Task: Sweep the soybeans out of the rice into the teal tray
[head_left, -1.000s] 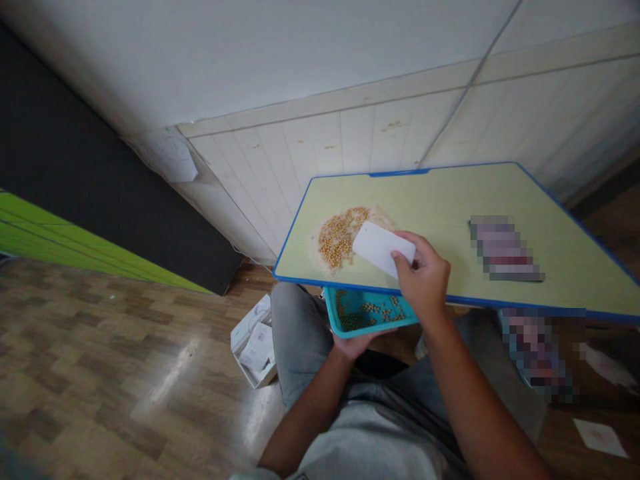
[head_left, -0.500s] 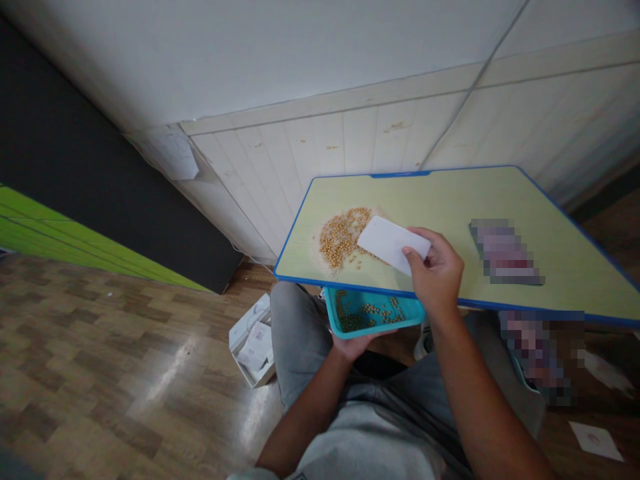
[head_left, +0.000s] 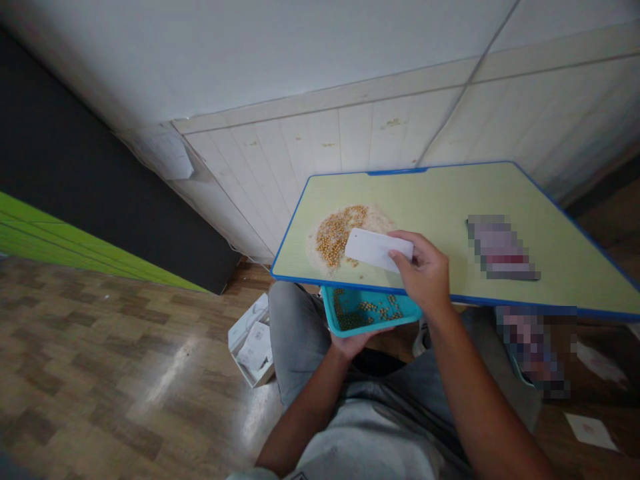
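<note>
My right hand pinches a white card over the yellow-green tabletop. The card's left end reaches the edge of a pile of soybeans. Pale rice-like grains lie spread around and behind the beans. Below the table's front edge, my left hand holds a turquoise basket from underneath; most of its fingers are hidden. Green beans are gathered at the basket's left, with some yellowish beans scattered to the right.
A blurred-out flat item lies on the table's right side. On the floor at left stands a white box with papers inside. A pale card lies at lower right. The wall runs behind the table.
My right hand has moved left with the card, which is now tilted more edge-on at the beans. The pale grains behind it show more. My left hand and the basket have hardly moved.
</note>
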Demonstrator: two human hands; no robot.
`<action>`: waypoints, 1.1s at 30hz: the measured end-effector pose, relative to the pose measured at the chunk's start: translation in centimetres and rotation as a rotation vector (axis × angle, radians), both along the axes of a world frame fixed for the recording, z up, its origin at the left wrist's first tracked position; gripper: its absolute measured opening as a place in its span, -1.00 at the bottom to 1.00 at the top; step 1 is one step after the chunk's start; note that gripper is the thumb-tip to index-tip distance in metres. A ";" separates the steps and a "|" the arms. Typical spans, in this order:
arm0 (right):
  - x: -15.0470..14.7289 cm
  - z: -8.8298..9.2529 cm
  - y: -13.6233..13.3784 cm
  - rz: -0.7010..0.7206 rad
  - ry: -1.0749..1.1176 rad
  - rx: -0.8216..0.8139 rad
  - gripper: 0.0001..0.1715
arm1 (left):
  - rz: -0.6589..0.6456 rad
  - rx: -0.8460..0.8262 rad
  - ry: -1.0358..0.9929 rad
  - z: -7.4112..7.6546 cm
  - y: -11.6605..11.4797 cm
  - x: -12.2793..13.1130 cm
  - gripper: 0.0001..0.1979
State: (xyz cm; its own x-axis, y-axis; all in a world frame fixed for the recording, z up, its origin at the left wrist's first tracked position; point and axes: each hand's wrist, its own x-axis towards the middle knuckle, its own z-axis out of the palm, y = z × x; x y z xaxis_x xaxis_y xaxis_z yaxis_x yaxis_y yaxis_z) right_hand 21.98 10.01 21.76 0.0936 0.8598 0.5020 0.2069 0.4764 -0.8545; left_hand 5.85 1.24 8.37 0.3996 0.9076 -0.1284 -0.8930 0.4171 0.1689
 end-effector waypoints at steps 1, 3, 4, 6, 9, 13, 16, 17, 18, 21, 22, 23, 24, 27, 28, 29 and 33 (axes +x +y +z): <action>0.0 0.0 0.0 0.009 -0.002 0.003 -0.69 | -0.001 -0.002 -0.002 0.0 0.0 0.0 -0.03; 0.1 0.0 -0.1 0.026 -0.014 0.002 -0.70 | -0.006 -0.008 -0.004 0.1 0.0 -0.1 -0.03; 0.2 -0.1 -0.1 0.034 -0.019 0.000 -0.70 | -0.008 -0.009 -0.005 0.1 0.1 -0.1 -0.04; 0.4 -0.1 -0.2 0.051 -0.023 -0.004 -0.71 | -0.012 -0.005 -0.005 0.1 0.1 -0.1 -0.04; 0.7 -0.1 -0.2 0.085 -0.030 0.003 -0.72 | -0.007 -0.002 -0.005 0.0 0.1 -0.1 -0.03; 0.9 -0.1 -0.3 0.111 -0.043 0.006 -0.73 | 0.001 0.000 -0.016 0.0 0.0 -0.1 -0.03; 1.0 -0.2 -0.3 0.114 -0.048 0.001 -0.73 | 0.006 0.007 -0.009 0.1 0.0 -0.1 -0.04; 1.0 -0.2 -0.3 0.120 -0.047 -0.001 -0.73 | 0.004 0.007 -0.003 0.1 -0.1 -0.1 -0.03; 1.0 -0.2 -0.3 0.129 -0.044 0.000 -0.73 | -0.001 0.007 0.003 0.2 -0.1 -0.1 -0.02; 0.9 -0.1 -0.4 0.157 -0.030 0.003 -0.74 | -0.019 0.011 0.022 0.2 0.0 0.0 0.00; 0.9 -0.1 -0.4 0.164 -0.030 0.003 -0.75 | -0.019 0.014 0.030 0.2 0.0 0.0 -0.01; 0.9 0.0 -0.5 0.173 -0.032 0.001 -0.75 | -0.016 0.018 0.041 0.2 0.0 0.0 -0.02; 0.9 0.2 -0.5 0.184 -0.036 -0.002 -0.75 | -0.012 0.022 0.052 0.2 0.0 0.0 -0.03; 0.9 0.5 -0.8 0.215 -0.043 -0.012 -0.74 | -0.005 0.037 0.084 0.2 0.0 -0.1 -0.02; 0.9 0.5 -0.9 0.220 -0.040 -0.016 -0.74 | -0.004 0.040 0.094 0.2 0.0 -0.1 -0.02; 0.9 0.6 -1.0 0.223 -0.036 -0.018 -0.74 | -0.004 0.042 0.106 0.3 0.0 0.0 -0.03; 0.9 0.4 -1.2 0.200 -0.012 -0.019 -0.75 | 0.003 0.028 0.155 0.7 -0.1 0.1 -0.03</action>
